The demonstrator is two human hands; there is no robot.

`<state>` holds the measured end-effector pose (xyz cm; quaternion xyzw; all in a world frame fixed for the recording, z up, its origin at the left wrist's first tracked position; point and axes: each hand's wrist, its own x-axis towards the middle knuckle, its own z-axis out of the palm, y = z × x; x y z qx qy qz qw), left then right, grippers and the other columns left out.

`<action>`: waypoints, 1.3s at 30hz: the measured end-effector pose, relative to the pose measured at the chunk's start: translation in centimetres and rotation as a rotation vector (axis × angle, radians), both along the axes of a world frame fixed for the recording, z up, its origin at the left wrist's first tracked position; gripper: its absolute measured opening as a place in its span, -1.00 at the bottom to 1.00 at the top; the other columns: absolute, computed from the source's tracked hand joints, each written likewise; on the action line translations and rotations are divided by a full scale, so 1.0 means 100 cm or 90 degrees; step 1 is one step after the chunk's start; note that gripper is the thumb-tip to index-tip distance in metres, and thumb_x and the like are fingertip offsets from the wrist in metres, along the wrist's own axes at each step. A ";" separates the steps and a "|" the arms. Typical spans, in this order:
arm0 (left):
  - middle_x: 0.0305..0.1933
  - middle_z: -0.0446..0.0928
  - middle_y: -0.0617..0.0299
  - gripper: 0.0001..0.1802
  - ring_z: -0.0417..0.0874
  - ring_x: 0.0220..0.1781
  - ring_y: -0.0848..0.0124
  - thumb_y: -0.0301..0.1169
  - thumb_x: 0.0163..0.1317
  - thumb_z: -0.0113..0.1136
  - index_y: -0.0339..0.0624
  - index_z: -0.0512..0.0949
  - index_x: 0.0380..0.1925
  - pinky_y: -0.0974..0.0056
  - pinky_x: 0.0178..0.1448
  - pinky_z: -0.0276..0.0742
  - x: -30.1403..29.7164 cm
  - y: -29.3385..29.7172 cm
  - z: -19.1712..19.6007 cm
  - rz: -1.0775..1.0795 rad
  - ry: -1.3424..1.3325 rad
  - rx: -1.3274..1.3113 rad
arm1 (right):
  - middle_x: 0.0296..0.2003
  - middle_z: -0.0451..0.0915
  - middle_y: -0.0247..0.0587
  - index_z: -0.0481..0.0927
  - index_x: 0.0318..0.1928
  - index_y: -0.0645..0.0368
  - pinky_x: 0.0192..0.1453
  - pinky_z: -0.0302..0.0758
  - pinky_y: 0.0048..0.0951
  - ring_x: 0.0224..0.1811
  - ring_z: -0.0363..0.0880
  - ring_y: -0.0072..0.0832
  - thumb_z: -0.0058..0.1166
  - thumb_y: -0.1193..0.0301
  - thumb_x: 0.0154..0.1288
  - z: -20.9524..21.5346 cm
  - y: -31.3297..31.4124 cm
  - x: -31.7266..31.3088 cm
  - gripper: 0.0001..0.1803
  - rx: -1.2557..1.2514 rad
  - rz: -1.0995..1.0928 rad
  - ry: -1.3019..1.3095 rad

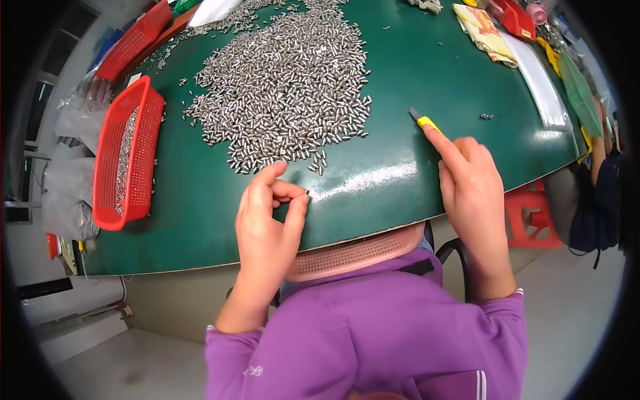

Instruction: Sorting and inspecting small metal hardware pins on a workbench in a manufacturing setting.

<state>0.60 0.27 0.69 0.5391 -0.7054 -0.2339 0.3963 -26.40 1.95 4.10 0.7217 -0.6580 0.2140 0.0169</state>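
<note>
A wide heap of small silvery metal pins (287, 80) covers the far middle of the green table (393, 87). My left hand (267, 210) is just short of the heap's near edge, thumb and index finger pinched together. A tiny dark speck shows at their tips, too small to name. My right hand (470, 177) grips a yellow utility knife (427, 123), index finger stretched along it. Its grey blade end points away from me to the left, over the table right of the heap. The palm hides the rest of its handle.
A red perforated basket (140, 160) holding more metal pieces stands at the left. On my lap, under the table edge, rests a pink basket (357, 257). A few loose pieces (487, 117) and a clear plastic bag (540, 87) lie at the right, near a red stool (530, 220).
</note>
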 end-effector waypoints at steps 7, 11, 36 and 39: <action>-0.15 0.61 0.13 -0.36 0.62 -0.11 0.24 -0.71 0.14 0.27 -0.28 0.41 0.28 0.17 0.05 0.59 -0.006 -0.017 0.004 -0.012 -0.058 -0.006 | -0.11 0.59 -0.09 0.65 -0.04 0.21 0.09 0.52 -0.17 -0.01 0.55 -0.09 0.27 0.55 0.13 -0.009 -0.028 0.029 -0.67 -0.119 0.221 -0.133; -0.12 0.62 0.10 -0.30 0.62 -0.08 0.22 -0.72 0.13 0.26 -0.28 0.36 0.34 0.15 0.07 0.58 -0.013 -0.020 0.004 -0.038 -0.053 -0.005 | -0.25 0.58 -0.13 0.60 -0.14 0.18 -0.09 0.50 -0.14 -0.17 0.54 -0.10 0.29 0.49 0.16 -0.012 -0.036 0.071 -0.76 -0.003 0.303 -0.189; -0.24 0.59 0.17 -0.25 0.60 -0.14 0.26 -0.75 0.09 0.27 -0.25 0.38 0.35 0.18 0.01 0.58 -0.013 -0.014 0.002 -0.095 -0.039 -0.030 | -0.37 0.45 -0.10 0.51 -0.31 0.20 -0.19 0.49 -0.15 -0.26 0.49 -0.11 0.18 0.59 0.15 -0.018 -0.038 0.071 -0.88 0.013 0.369 -0.260; -0.26 0.58 0.18 -0.27 0.58 -0.16 0.27 -0.75 0.09 0.27 -0.26 0.39 0.34 0.19 -0.01 0.57 -0.013 -0.012 0.002 -0.086 -0.054 -0.048 | -0.37 0.46 -0.11 0.53 -0.30 0.21 -0.18 0.49 -0.15 -0.25 0.50 -0.11 0.18 0.59 0.16 -0.016 -0.036 0.070 -0.89 0.022 0.349 -0.262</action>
